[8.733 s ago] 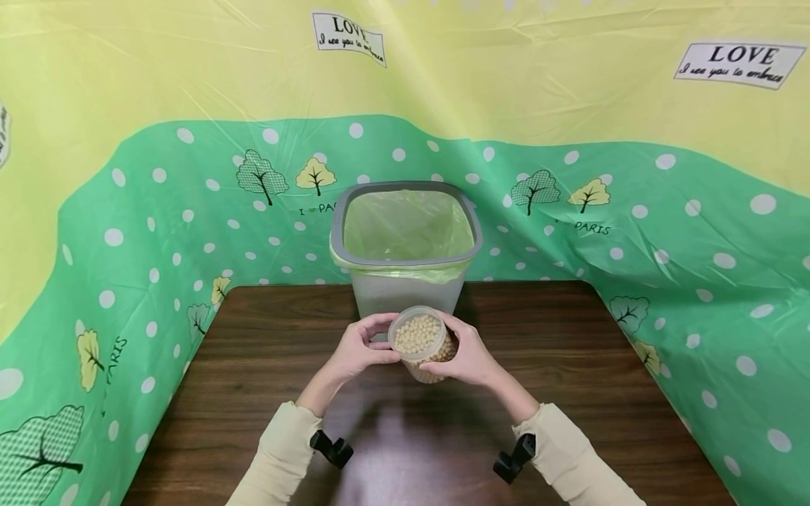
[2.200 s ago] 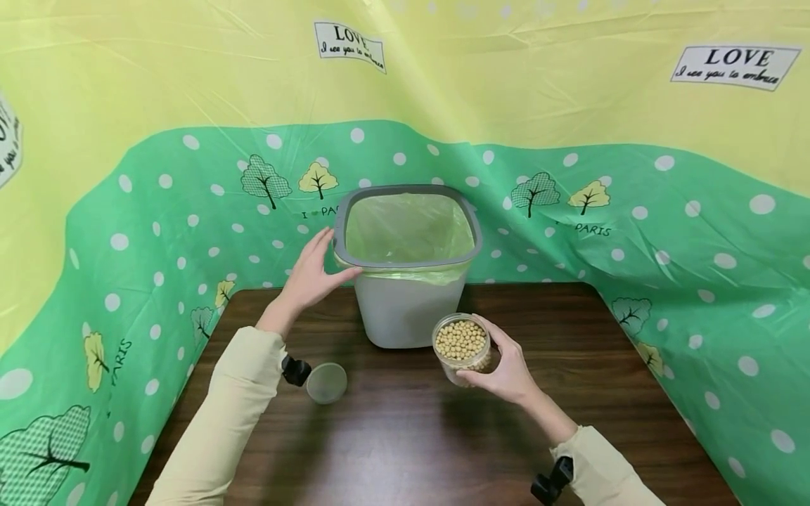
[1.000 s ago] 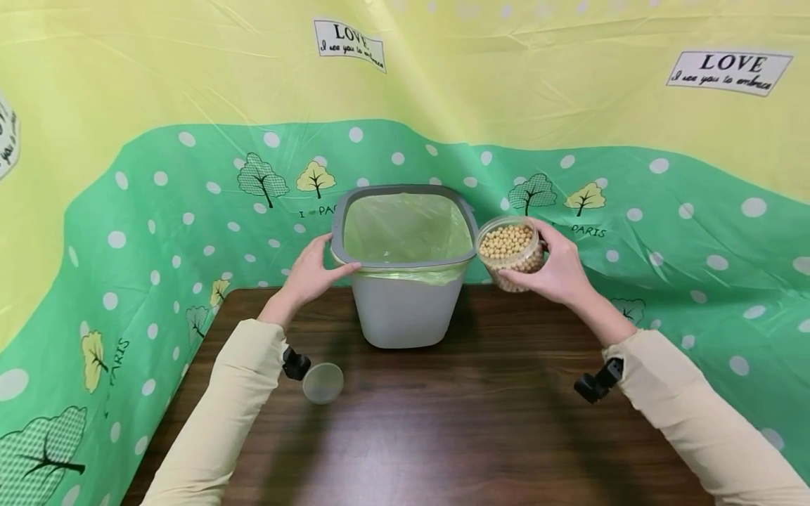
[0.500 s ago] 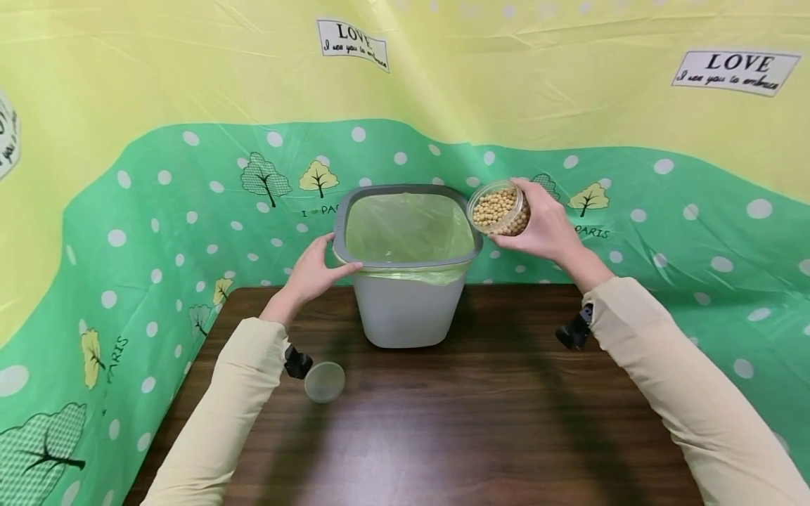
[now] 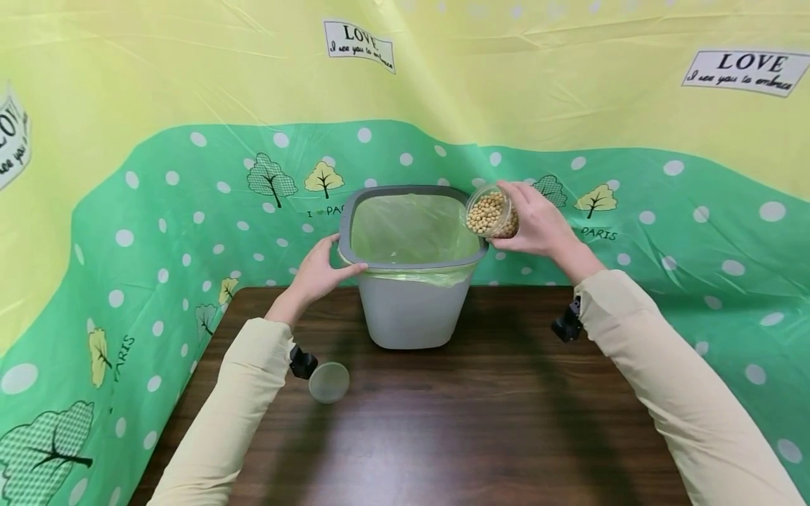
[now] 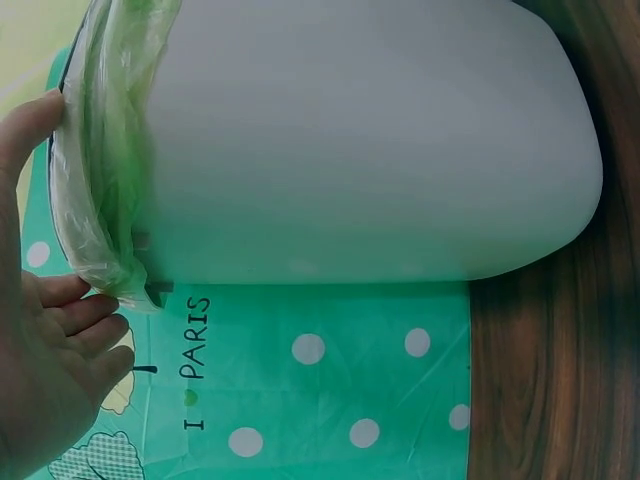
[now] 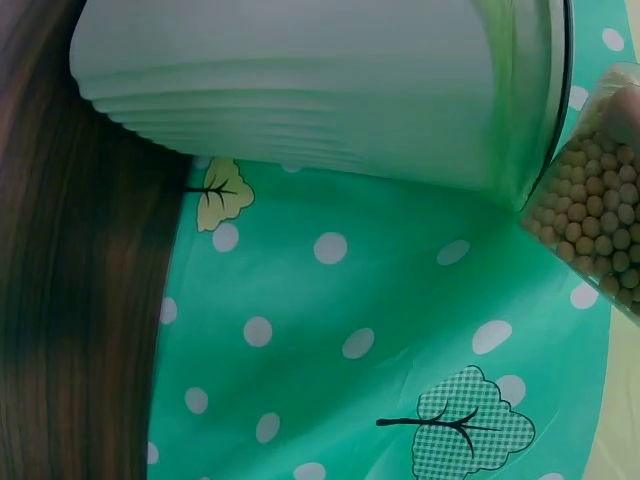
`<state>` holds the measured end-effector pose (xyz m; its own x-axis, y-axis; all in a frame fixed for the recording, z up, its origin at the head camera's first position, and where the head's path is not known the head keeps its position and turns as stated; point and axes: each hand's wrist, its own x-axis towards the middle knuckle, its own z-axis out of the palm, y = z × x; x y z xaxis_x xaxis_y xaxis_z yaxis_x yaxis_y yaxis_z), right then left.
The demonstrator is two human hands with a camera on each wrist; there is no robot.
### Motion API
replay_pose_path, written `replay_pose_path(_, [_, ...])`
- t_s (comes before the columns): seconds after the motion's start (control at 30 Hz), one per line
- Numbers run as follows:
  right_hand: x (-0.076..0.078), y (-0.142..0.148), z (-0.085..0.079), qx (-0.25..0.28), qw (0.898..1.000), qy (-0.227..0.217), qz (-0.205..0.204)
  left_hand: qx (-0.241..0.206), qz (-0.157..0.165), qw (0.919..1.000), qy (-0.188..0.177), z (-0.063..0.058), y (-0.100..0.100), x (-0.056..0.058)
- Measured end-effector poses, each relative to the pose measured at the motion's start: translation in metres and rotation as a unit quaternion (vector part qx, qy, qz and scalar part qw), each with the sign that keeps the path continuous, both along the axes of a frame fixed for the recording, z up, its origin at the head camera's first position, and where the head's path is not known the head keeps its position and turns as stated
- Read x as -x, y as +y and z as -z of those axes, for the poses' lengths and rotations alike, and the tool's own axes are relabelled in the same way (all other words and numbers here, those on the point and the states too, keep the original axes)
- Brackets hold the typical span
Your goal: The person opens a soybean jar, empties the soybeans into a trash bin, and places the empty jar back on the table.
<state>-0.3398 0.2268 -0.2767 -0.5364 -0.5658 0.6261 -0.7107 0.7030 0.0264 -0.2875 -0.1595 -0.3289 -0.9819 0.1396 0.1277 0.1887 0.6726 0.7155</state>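
My right hand (image 5: 538, 221) grips a clear jar of soybeans (image 5: 486, 214) at the right rim of a grey trash bin (image 5: 414, 313). The jar is uncovered and tilted left, its mouth overlapping that rim, with beans slumped toward the opening. In the right wrist view the jar (image 7: 590, 215) shows at the right edge, full of beans, with a fingertip (image 7: 625, 112) against it. My left hand (image 5: 316, 273) braces the bin's front left corner, thumb and fingers spread along the rim. In the left wrist view the hand (image 6: 60, 350) lies beside the folded bag edge.
A pale green liner bag (image 5: 411, 228) covers the bin's inside. The round translucent lid (image 5: 329, 383) lies on the dark wooden table (image 5: 436, 429), near my left wrist's black camera (image 5: 304, 362). A patterned green and yellow cloth (image 5: 209, 190) hangs behind and around the table.
The lid has come off the jar onto the table. My left hand has moved from the jar to the bin. My right hand has raised the jar to the bin's right rim and tipped it left.
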Motion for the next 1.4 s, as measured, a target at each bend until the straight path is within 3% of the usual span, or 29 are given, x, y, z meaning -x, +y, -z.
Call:
replay_pose_path(0.87, [0.010, 0.000, -0.015, -0.116, 0.987, 0.098, -0.047, -0.020, 0.002, 0.9997, -0.017, 0.001, 0.001, 0.001])
replay_pose_path(1.4, [0.012, -0.005, -0.016, -0.149, 0.983, 0.096, -0.042, -0.025, 0.000, 0.9994, -0.024, 0.000, -0.001, 0.002])
